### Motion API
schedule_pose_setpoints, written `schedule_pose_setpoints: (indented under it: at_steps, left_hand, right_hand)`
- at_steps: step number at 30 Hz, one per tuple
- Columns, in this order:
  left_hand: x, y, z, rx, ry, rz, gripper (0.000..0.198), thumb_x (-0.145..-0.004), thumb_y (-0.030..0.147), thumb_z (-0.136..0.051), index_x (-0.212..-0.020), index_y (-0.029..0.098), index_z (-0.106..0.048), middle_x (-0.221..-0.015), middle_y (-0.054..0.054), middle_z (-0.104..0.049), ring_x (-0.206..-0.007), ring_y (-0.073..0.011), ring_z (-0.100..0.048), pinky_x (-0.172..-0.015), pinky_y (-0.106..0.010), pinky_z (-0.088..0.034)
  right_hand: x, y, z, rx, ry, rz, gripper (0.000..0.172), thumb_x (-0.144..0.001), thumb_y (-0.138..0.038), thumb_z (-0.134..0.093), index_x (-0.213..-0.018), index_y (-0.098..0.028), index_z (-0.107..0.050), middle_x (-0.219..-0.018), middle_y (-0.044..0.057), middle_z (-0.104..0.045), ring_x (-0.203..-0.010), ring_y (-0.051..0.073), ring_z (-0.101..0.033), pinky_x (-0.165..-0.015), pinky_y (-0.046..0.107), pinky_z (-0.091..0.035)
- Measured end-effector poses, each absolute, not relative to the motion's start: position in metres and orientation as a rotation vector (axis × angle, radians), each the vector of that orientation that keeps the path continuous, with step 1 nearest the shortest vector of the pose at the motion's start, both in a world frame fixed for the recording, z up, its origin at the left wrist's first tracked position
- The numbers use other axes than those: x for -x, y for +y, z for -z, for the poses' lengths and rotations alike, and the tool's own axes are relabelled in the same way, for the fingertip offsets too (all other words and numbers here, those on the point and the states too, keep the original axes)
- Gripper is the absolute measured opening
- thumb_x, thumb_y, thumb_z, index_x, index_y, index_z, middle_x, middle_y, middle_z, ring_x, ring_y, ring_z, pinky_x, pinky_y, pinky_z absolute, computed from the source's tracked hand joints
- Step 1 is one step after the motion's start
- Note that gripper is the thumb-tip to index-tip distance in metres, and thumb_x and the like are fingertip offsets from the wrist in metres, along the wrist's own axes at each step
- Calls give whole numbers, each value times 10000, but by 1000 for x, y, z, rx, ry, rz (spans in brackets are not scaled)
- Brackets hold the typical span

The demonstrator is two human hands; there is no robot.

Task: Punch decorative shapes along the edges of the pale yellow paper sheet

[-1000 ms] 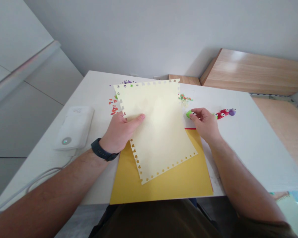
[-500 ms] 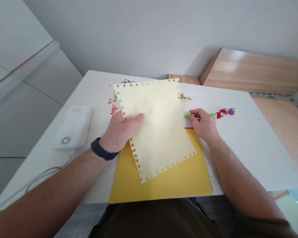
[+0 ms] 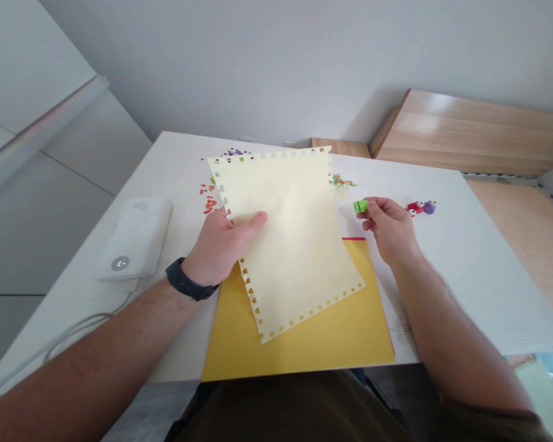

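Note:
My left hand (image 3: 221,242) is closed on the left edge of a pale yellow sheet of paper (image 3: 295,245), its thumb on top. Small stars, hearts and other shapes are punched along the sheet's edges. To the right of the paper, my right hand (image 3: 389,228) pinches a small green craft punch (image 3: 360,207) between thumb and fingers, just above the table. The punch is apart from the sheet. Beyond that hand lie red craft punches (image 3: 413,209) and a purple craft punch (image 3: 429,207) with googly eyes, partly hidden by the hand.
Under the sheet lies yellow card (image 3: 304,350), with a red edge behind it. Orange paper bits (image 3: 209,204) and green and orange bits (image 3: 343,182) are scattered on the white table (image 3: 465,276). A white power bank (image 3: 136,239) with a cable (image 3: 92,316) is at left.
My right hand has lifted the green punch off the table and turned it, moving slightly right and up. My left hand and the sheet are nearly still.

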State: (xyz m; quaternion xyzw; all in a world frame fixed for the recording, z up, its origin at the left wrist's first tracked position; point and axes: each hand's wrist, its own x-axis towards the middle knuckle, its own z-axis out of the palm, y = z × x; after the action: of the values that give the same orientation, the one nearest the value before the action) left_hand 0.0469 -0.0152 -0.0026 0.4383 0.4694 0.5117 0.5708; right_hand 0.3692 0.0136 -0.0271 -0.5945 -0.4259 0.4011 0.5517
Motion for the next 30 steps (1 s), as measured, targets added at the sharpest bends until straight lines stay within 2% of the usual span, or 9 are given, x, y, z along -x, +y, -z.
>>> schedule_pose_setpoints:
  at_steps: [7,14,18,24,30]
  left_hand:
    - [-47,-16,0,-1000,1104,-1185,475,-785,351,-898,-1213,188,-771,-1219,-106,-799,-1074,-322,-777,-954,-439,-650]
    - [-46,-16,1,-991,1089,-1189,494,-777,336,-907,-1230,192,-771,-1225,-103,-796,-1123,-327,-765,-1017,-457,-631]
    - [-47,-16,0,-1000,1090,-1188,503,-790,351,-894,-1251,196,-764,-1204,-104,-800,-1139,-343,-753,-1031,-484,-617]
    - [-47,-16,-3,-1012,1127,-1210,488,-780,351,-899,-1224,187,-779,-1183,-99,-805,-1090,-326,-761,-997,-453,-624]
    - [-45,-15,-8,-1045,1223,-1199,420,-782,306,-880,-1167,159,-800,-1121,-96,-820,-948,-298,-790,-840,-371,-663]
  right_hand:
    - [-364,7,12,1287,-966,-1164,319,-835,-506,-789,-946,-240,-652,-995,68,-729,-768,188,-667,-580,309,-453]
    - [-361,3,6,1245,-975,-1263,185,-888,-420,-720,-919,-241,-686,-990,82,-739,-756,193,-626,-578,325,-469]
    - [-359,1,3,1208,-943,-1307,166,-899,-397,-721,-893,-232,-704,-950,76,-721,-739,182,-604,-559,311,-458]
    - [-360,1,2,1231,-977,-1272,266,-911,-501,-722,-882,-241,-673,-914,66,-699,-708,180,-600,-549,315,-452]
    - [-363,6,12,1244,-916,-1098,371,-855,-563,-808,-892,-229,-651,-905,38,-703,-745,164,-665,-556,271,-472]
